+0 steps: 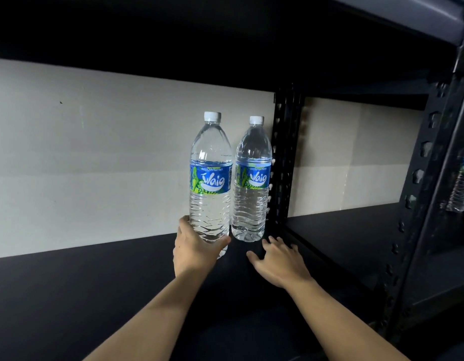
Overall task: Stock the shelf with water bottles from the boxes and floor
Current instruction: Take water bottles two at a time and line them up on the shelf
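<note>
Two clear water bottles with white caps and blue labels are upright on the dark shelf board (82, 295). My left hand (195, 250) grips the base of the nearer, left bottle (210, 175). The second bottle (251, 178) stands right beside it, at the back corner by the shelf's upright post. My right hand (279, 259) hovers just in front of that second bottle, fingers spread, holding nothing and apart from the bottle.
A black perforated post (284, 157) divides this bay from the one on the right. Another perforated post (418, 194) stands nearer at the right. A third bottle (461, 183) shows at the far right edge. A pale wall (95, 152) backs the shelf.
</note>
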A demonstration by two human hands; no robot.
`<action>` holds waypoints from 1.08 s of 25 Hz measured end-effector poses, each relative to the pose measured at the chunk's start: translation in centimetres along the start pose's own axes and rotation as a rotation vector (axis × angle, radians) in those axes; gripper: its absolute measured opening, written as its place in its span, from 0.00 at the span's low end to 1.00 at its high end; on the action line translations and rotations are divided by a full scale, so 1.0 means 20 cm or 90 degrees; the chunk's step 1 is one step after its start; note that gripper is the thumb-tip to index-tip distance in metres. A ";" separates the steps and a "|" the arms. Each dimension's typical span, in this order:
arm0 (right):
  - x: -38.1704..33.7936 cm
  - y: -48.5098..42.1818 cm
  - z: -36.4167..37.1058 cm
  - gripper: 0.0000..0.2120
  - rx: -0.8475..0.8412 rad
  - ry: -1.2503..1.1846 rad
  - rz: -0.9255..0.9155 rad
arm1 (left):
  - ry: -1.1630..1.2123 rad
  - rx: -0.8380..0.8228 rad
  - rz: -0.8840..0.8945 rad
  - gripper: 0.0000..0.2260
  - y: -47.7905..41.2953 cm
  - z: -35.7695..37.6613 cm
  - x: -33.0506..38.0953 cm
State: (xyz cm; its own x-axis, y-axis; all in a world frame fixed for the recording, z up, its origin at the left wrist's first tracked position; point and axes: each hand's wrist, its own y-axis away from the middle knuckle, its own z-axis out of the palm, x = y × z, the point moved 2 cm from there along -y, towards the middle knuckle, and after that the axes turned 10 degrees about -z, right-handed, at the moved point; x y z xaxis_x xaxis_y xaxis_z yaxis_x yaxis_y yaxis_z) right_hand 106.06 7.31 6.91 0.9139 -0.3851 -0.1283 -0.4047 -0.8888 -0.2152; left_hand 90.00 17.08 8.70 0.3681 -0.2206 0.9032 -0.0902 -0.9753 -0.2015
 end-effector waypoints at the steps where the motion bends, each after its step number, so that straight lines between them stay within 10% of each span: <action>1: 0.00 0.00 0.00 0.33 0.001 -0.001 0.000 | 0.012 -0.003 -0.001 0.35 -0.01 0.00 0.00; 27: -0.01 0.01 -0.01 0.32 0.005 0.012 0.002 | 0.016 -0.047 0.039 0.44 -0.19 0.05 -0.07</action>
State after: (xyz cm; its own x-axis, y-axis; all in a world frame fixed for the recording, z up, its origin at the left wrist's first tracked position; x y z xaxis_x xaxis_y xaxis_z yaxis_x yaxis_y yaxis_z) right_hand 105.80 7.21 7.16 0.9129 -0.3926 -0.1115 -0.4079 -0.8854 -0.2229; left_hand 90.81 21.09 7.86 0.3364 -0.2794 0.8993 -0.1808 -0.9564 -0.2295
